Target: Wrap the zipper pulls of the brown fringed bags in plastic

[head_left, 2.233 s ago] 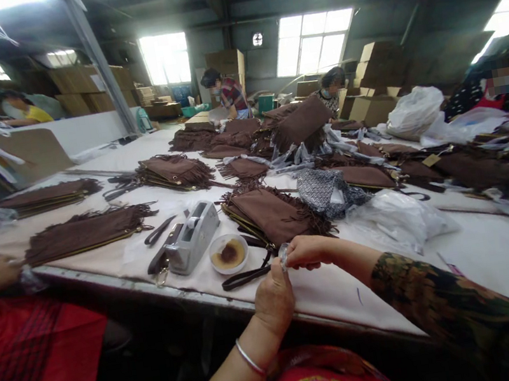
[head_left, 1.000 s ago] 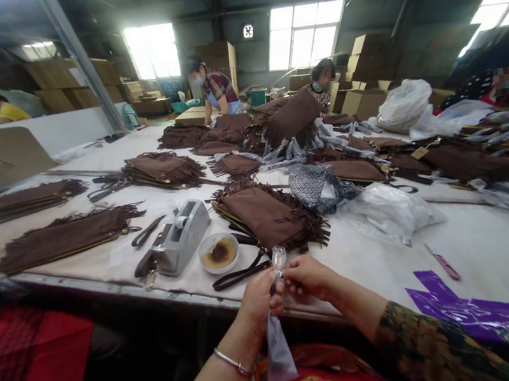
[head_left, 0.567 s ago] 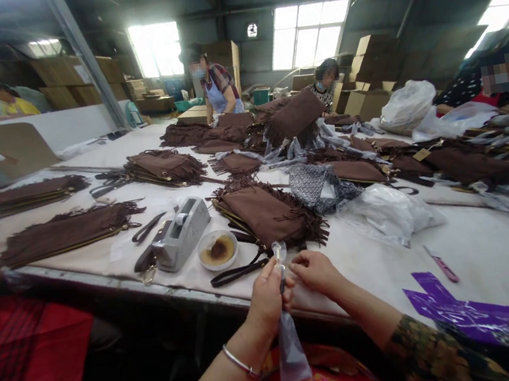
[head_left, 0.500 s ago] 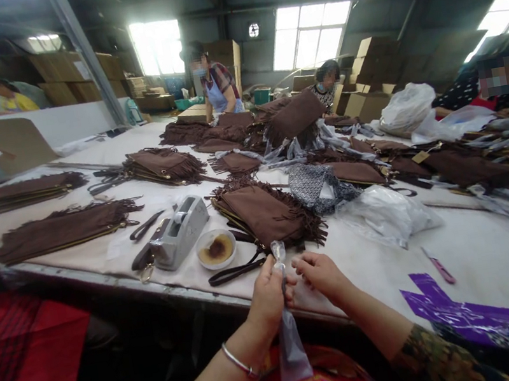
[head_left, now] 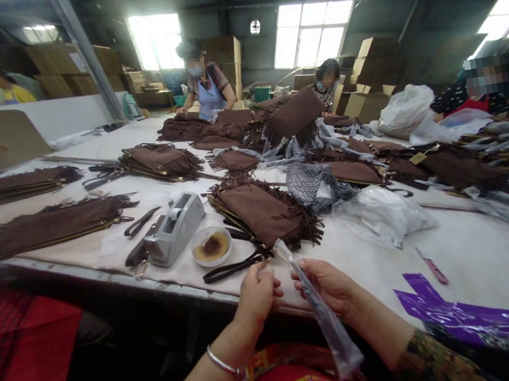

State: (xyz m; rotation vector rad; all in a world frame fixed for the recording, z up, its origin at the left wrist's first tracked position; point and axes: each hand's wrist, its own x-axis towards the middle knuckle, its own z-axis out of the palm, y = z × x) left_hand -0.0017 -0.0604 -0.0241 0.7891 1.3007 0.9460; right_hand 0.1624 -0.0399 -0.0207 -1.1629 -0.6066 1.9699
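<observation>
Two bare hands at the near edge of the white table (head_left: 366, 269), and one see-through plastic sleeve (head_left: 326, 324) between them! Right hand (head_left: 330, 285) closed round it, fingers curled against the film; left hand (head_left: 254, 297) half open, just beside on the left, fingers loosely bent, clear of the sleeve. Slanting past the right hand's left side: upper end poking out towards the far side, lower end hanging near, over the lap. Something greyish inside, too blurred to name. On to the count: one pouch stack (head_left: 264, 208), brown and fringed, just far of the hands, three more stacks (head_left: 52, 226) off to the left, then a big far heap (head_left: 294, 116) beyond counting. One dark strap loop (head_left: 228, 270) near the left hand, one shallow dish (head_left: 212, 247), one grey tape dispenser (head_left: 178, 228) further left. One pink-handled cutter (head_left: 434, 268) to the right, near shiny purple plastic (head_left: 481, 309). Three people (head_left: 211, 94) along the table's far side.
</observation>
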